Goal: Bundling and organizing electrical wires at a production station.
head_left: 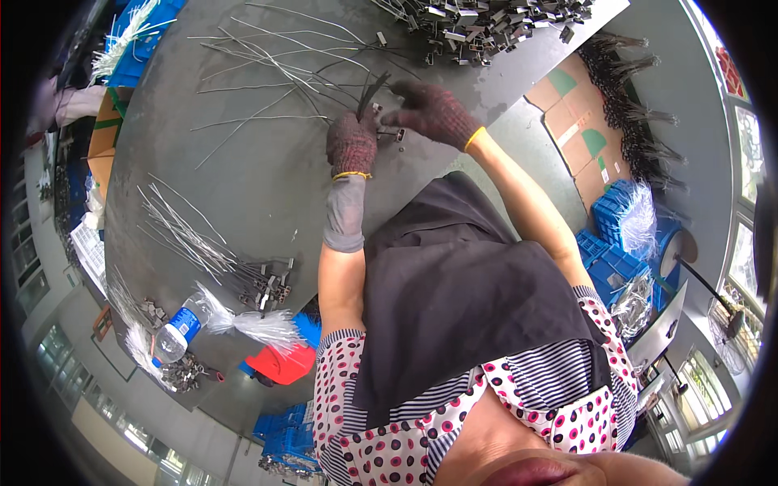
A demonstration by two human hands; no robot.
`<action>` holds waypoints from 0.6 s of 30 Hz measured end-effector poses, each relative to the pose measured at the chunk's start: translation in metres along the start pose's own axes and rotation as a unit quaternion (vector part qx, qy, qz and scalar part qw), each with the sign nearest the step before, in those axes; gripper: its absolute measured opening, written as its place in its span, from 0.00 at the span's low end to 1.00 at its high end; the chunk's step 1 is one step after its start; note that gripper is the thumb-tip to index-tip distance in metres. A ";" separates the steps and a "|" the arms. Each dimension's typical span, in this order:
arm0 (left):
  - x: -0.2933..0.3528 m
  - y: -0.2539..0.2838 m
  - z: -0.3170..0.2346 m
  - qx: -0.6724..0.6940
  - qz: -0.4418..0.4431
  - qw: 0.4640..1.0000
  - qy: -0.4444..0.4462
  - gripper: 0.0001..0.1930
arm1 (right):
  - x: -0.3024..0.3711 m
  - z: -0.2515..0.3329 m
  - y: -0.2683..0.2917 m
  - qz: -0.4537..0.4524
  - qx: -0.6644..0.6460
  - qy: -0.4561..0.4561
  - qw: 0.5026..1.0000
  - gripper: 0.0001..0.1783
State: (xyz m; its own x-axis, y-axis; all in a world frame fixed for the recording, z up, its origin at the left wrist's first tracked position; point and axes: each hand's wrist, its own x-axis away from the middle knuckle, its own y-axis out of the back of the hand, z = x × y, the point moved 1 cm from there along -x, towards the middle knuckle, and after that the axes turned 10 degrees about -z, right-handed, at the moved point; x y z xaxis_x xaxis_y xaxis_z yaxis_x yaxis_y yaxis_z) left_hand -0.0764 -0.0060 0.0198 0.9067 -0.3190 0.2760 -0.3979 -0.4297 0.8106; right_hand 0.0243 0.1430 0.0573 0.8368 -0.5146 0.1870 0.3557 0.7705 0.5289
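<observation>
Left hand and right hand work beside wires.

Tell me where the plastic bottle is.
The plastic bottle is at lower left in the head view, on the grey table beside a bundle of white strands.

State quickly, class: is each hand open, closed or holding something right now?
Left hand: closed, apparently holding dark strips.
Right hand: partly curled; whether it holds anything cannot be told.

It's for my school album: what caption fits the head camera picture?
Gloved left hand and right hand close together by black strips over a grey table with thin wires.
</observation>
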 end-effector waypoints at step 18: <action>0.123 0.002 0.031 0.565 0.346 0.730 0.166 0.18 | -0.005 0.004 0.081 -0.172 -0.369 -0.157 0.900 0.26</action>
State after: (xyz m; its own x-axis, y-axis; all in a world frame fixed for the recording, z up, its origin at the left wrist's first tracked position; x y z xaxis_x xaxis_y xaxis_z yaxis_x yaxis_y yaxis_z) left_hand 0.0303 -0.0722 0.0389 0.3420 -0.6481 0.6804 -0.4690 -0.7452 -0.4741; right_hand 0.0472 0.2062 0.1021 0.5075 -0.7619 0.4025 0.8471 0.5266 -0.0712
